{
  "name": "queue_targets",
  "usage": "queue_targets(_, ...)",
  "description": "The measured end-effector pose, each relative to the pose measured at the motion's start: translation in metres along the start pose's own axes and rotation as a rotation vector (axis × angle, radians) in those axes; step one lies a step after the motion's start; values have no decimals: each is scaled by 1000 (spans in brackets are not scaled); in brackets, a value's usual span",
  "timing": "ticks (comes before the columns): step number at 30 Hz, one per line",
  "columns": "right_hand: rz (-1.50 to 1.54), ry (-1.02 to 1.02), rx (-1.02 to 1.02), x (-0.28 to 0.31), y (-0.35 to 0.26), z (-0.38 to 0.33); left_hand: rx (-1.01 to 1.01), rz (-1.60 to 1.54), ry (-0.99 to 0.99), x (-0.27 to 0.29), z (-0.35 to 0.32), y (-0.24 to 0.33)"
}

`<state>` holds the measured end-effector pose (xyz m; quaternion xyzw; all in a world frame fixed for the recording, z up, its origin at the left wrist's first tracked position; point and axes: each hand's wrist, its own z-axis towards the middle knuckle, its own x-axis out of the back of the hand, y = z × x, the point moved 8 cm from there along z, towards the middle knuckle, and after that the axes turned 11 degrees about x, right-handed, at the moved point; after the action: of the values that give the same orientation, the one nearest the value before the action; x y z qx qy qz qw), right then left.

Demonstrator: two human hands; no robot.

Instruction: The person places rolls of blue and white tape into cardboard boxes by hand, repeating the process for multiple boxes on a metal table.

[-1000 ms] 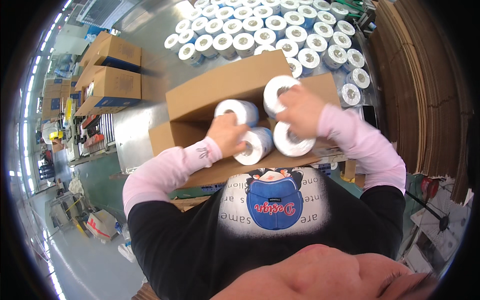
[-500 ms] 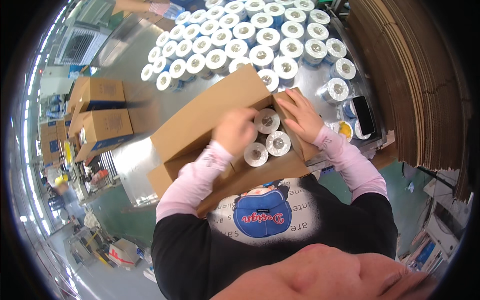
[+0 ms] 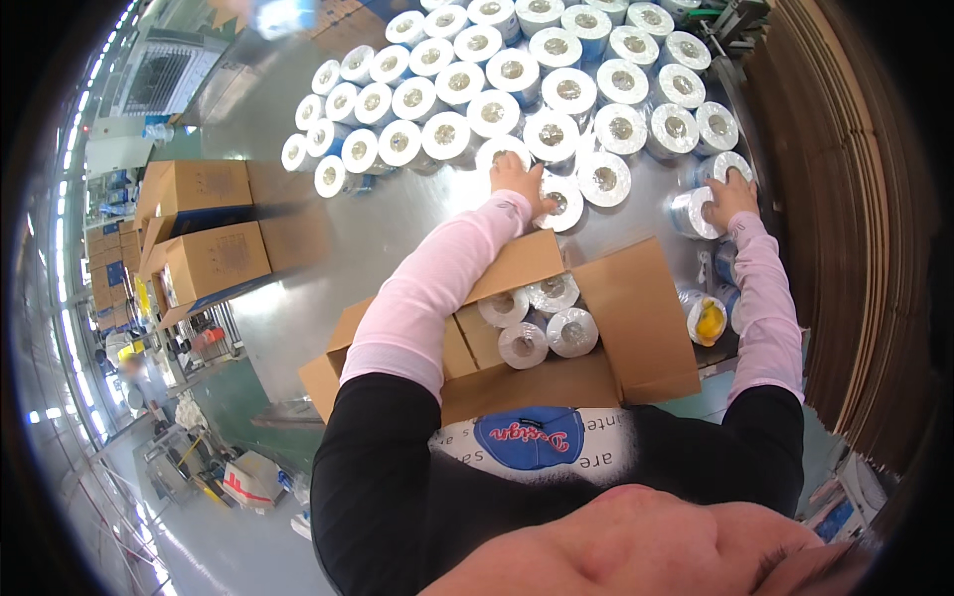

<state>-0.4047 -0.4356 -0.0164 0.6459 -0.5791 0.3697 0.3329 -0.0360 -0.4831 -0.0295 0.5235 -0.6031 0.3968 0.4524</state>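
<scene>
We see white rolls with greyish cores and blue lower sides massed toward the far edge of the silver-grey bench. Our open box is plain brown; along the left edge, brown cartons carry a dark blue band. By the near right corner a bright yellow patch shows amid white. Beyond the right edge, the sheets make brown stripes. Our sleeves are pale pink, our shirt black, its white panel printed with dark lettering and a blue cap lettered in red.

Green and grey floor, bright light strips leftward.
</scene>
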Motion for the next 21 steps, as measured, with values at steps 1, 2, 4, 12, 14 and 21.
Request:
queue_targets(1, 20, 6, -7, -1, 3, 1, 33, 44, -56, -4, 5, 2)
queue_targets(2, 41, 11, -15, -4, 7, 0, 64, 89, -114, -3, 10, 5)
queue_targets(4, -1, 181, 2, -17, 11, -3, 82, 127, -261, 9, 14, 11)
queue_targets(12, 219, 266, -197, -49, -11, -10, 172, 182, -345, -12, 1, -54)
queue_targets(14, 141, 317, -194, -68, -36, -24, 257, -95, -344, 29, -5, -71)
queue_targets(21, 851, 502, -150, -70, 34, -24, 67, -1884, -31, 127, -60, -202)
